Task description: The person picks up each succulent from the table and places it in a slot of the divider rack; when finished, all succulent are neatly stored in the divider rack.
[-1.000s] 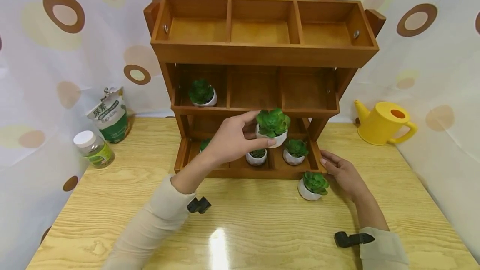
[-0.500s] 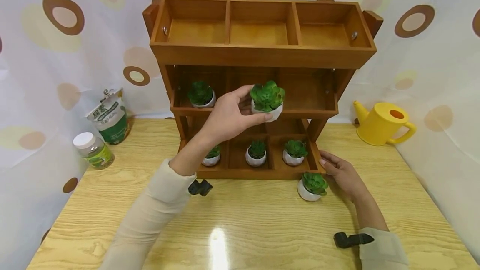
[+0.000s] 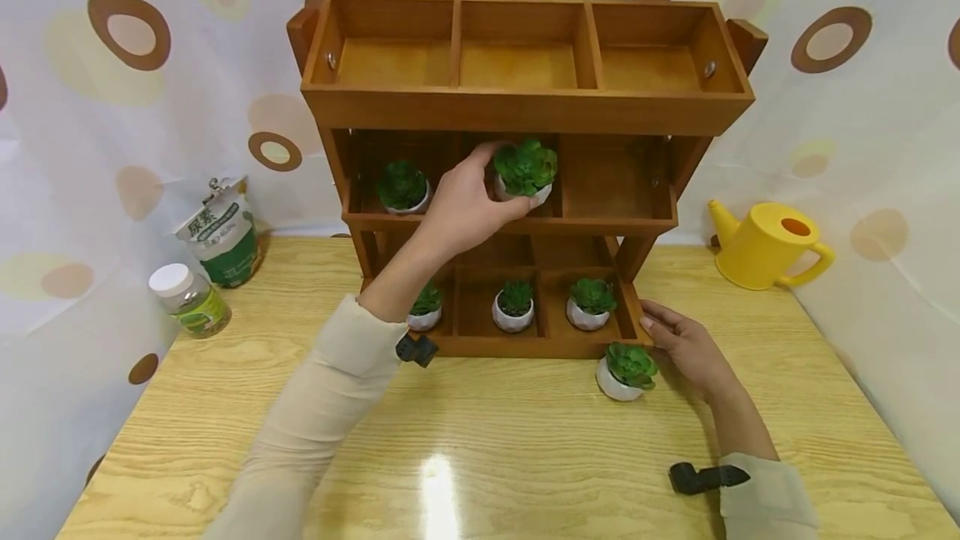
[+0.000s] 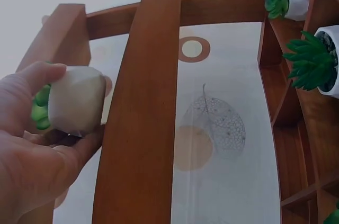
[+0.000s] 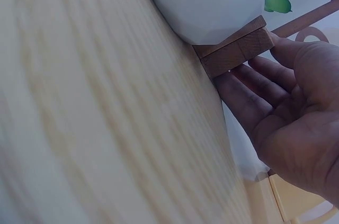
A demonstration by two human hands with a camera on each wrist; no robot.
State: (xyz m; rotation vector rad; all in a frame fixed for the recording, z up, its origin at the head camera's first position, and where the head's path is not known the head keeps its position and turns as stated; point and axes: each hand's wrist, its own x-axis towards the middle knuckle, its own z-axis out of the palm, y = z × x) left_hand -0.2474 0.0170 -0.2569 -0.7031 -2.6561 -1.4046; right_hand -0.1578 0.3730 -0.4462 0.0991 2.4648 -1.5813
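Note:
My left hand [image 3: 467,205] grips a potted succulent [image 3: 525,169], a green rosette in a white faceted pot, at the front of the middle tier's centre compartment. In the left wrist view, thumb and fingers hold the white pot [image 4: 78,99] beside the wooden front board [image 4: 139,107]; whether the pot touches the shelf floor is hidden. My right hand [image 3: 688,348] rests against the right end of the brown wooden shelf [image 3: 528,113]. In the right wrist view its fingers touch the wooden end [image 5: 238,52]. Another potted succulent [image 3: 626,371] stands on the table close by.
One succulent [image 3: 403,187] sits in the middle tier's left compartment. The bottom tier holds three more, including a spiky one [image 3: 513,305] in the centre. A yellow watering can [image 3: 772,247] stands right; a lidded jar [image 3: 189,300] and a green-white pouch [image 3: 222,233] stand left on the table [image 3: 555,448].
The left hand has raised the potted succulent from in front of the lower tier, then moved it inward and slightly left to the middle tier. The right hand has stayed at the shelf's end.

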